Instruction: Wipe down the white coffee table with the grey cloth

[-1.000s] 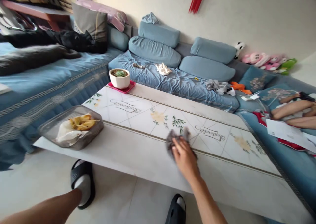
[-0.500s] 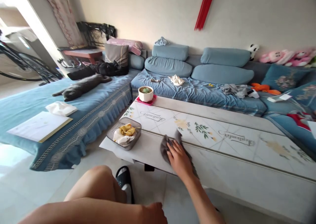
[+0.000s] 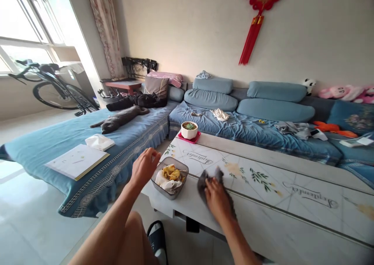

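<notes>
My right hand (image 3: 217,200) presses flat on a grey cloth (image 3: 206,180) lying on the white tiled coffee table (image 3: 280,202), near its left end. My left hand (image 3: 144,167) is raised in the air with its fingers loosely curled and nothing in them, just left of a clear plastic tray (image 3: 170,173) that holds yellow peels and white tissue. The tray sits at the table's left corner, a little left of the cloth.
A white pot with a green plant (image 3: 189,129) stands on a pink mat at the table's far left corner. A blue L-shaped sofa (image 3: 242,128) wraps round the table, with a grey cat (image 3: 117,119), papers (image 3: 76,161) and tissues on it. A bicycle (image 3: 55,86) stands by the window.
My right hand has wiped the cloth leftward along the table towards the tray. My left hand has lifted from my knee up beside the tray. The view has swung left.
</notes>
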{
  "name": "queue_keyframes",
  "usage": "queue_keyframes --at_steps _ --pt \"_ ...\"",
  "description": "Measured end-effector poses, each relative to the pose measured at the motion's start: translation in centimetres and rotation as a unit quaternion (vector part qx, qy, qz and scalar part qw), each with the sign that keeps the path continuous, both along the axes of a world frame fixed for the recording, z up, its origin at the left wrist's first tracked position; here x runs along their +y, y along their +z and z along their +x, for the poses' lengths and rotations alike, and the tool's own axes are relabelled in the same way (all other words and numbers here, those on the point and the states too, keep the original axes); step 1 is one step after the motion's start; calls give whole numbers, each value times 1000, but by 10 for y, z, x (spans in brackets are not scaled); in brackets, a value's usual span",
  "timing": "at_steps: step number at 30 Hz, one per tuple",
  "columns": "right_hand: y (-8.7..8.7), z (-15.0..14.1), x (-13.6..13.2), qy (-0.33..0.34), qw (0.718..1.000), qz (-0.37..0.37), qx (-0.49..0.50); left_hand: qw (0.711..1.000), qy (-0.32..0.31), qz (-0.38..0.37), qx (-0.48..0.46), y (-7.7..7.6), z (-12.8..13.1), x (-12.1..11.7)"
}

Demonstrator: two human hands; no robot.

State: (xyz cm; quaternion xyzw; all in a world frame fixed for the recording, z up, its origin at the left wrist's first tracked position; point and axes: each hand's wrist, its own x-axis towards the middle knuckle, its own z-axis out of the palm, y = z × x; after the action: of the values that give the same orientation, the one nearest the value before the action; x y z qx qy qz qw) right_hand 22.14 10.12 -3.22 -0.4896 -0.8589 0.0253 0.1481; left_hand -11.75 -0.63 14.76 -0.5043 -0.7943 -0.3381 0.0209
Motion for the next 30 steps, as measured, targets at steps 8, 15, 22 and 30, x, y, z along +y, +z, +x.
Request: queue_keyframes --at_steps 8,15,22,30 --pt "-43 162 19 -73 995 45 42 931 -144 -294 -162 -71 -48 15" --pt "-23 106 66 -183 978 104 -11 928 -126 -294 -190 -60 -17 45" --pt "-93 17 -61 72 987 78 125 936 -133 -246 -212 -56 71 128" --pt "-74 29 1 51 987 83 124 948 -251 -20 -194 -28 163 94"
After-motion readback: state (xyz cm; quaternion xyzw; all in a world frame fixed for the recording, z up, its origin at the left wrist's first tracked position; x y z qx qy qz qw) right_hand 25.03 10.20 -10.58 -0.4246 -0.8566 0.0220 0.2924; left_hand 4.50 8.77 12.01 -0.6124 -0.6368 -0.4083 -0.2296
